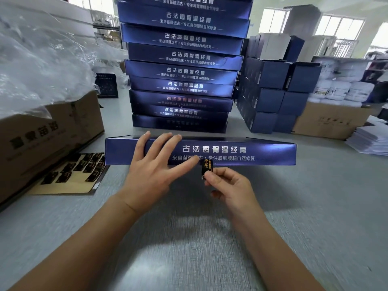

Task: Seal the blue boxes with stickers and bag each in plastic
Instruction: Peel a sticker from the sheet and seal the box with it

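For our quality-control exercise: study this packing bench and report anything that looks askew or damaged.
The tall stack of flat blue cardboard boxes sits unevenly, its layers offset sideways. One blue box in the upper part shows a creased, dented front edge near its right end. Nothing else stands out.

Grey table (315,206) in a packing rm. Brown cardboard carton (52,133) w/ dark print at left. 2nd brown carton (329,120) far right, white wrapped bundles (340,89) above it, stack of white sheets (369,139) just beside. Windows (340,26) in bkgd.
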